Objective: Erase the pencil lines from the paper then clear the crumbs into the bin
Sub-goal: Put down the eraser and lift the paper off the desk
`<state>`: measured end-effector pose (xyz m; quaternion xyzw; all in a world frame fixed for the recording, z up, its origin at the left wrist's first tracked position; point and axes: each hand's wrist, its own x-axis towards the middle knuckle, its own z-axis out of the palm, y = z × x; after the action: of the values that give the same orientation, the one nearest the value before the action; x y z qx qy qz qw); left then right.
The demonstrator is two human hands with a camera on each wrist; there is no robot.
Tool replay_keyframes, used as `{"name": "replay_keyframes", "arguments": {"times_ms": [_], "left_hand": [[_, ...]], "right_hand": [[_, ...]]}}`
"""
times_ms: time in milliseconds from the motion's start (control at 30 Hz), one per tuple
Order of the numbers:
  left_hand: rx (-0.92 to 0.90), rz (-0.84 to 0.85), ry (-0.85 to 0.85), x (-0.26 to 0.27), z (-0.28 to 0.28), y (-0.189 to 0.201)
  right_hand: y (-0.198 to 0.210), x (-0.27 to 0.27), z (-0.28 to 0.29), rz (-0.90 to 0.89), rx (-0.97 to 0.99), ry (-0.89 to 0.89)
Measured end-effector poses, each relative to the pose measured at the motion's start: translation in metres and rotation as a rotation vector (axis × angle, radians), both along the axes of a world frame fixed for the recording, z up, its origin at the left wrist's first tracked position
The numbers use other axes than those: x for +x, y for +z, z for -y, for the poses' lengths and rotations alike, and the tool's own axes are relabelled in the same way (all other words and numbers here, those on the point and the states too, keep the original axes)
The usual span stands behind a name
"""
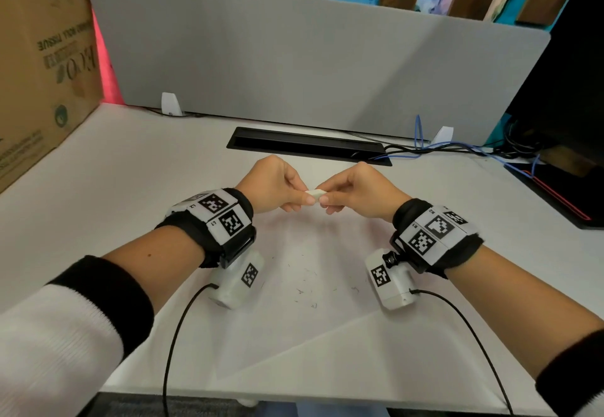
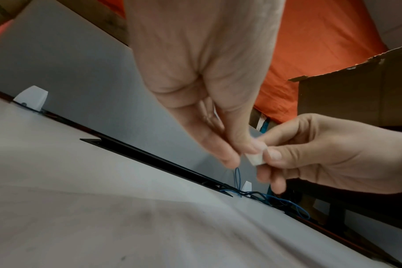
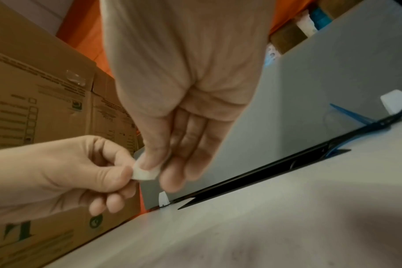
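Observation:
A small white eraser is held in the air above the desk, between both hands. My left hand pinches its left end with thumb and forefinger. My right hand pinches the right end the same way. The left wrist view shows the eraser between the left fingertips and the right hand. In the right wrist view the eraser sits between the left hand and the right fingertips. Below lies the white paper, with dark eraser crumbs scattered on it. No bin is in view.
A cardboard box stands at the desk's left edge. A grey divider panel closes the back. In front of it is a black cable slot, with blue and black cables running right toward a dark unit.

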<state>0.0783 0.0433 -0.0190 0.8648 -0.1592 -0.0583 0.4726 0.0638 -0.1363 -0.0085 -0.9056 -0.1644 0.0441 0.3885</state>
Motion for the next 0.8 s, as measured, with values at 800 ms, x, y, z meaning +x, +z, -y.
{"name": "replay_keyframes", "arguments": {"times_ms": [800], "left_hand": [[1.110,-0.061,-0.235,0.012,0.015,-0.024]], "right_hand": [[-0.021,0.049,-0.005,0.154,-0.797,0.154]]}}
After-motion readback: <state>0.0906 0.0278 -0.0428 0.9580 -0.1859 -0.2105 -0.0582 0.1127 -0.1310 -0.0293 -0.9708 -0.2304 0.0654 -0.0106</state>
